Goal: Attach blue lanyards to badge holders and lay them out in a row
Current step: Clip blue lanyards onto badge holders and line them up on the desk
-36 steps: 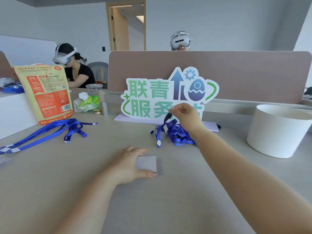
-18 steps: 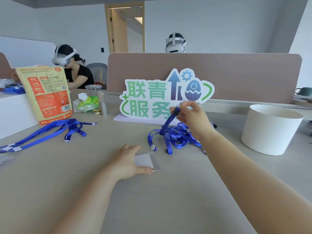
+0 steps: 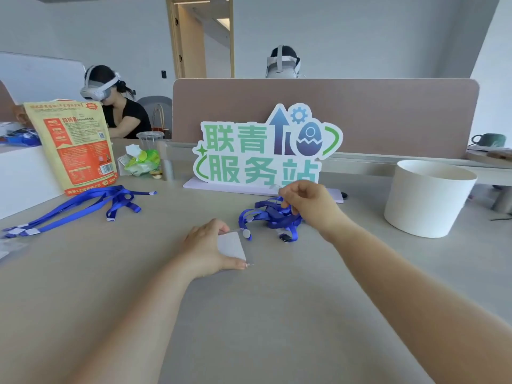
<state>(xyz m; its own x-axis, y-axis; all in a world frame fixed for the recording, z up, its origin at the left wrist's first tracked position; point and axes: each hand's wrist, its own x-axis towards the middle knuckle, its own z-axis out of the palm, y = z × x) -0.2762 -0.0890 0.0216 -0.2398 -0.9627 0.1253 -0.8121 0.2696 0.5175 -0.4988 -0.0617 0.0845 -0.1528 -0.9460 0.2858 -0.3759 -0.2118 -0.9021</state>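
— Where was the badge holder?
— Lying flat, clear with a white card inside, gripped by my left hand.
— And the lanyards?
— The blue lanyard tangle sat just beyond it, one strand pinched in my right hand. The other lanyards lay stretched out far left.

Single head view, looking forward-down over table, close range.

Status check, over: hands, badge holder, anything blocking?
Left hand holds badge holder on table. Right hand pinches tangled lanyards. Not yet attached. Nothing in the way.
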